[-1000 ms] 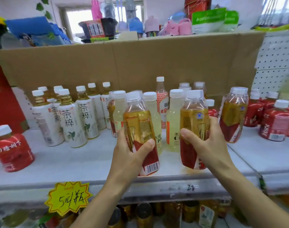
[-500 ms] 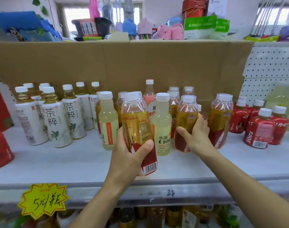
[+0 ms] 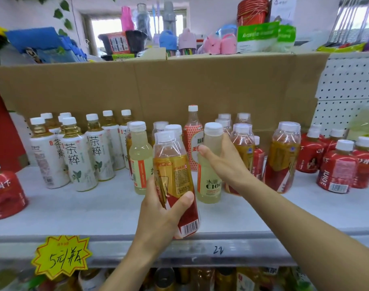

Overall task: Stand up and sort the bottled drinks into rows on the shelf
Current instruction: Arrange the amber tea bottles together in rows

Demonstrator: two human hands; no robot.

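Observation:
My left hand (image 3: 160, 213) grips an amber tea bottle with a red label (image 3: 175, 179), held tilted just above the white shelf's (image 3: 85, 213) front edge. My right hand (image 3: 225, 162) is wrapped around the upper body of a pale yellow C100 bottle (image 3: 210, 185) that stands on the shelf right of the held one. A second pale yellow bottle (image 3: 139, 162) stands to the left. Matching amber bottles (image 3: 284, 156) stand upright behind and right of my right wrist.
White-label tea bottles (image 3: 76, 160) are grouped at the left, red juice bottles (image 3: 337, 171) at the right, and one red bottle (image 3: 5, 194) at the far left. A tall honeycomb-label bottle (image 3: 192, 131) stands in front of the cardboard backing (image 3: 179, 87). A yellow price tag (image 3: 61, 257) hangs below.
My right hand set its amber bottle down among the amber ones on the right, let go, and moved left onto the pale yellow bottle. My left hand still holds its bottle.

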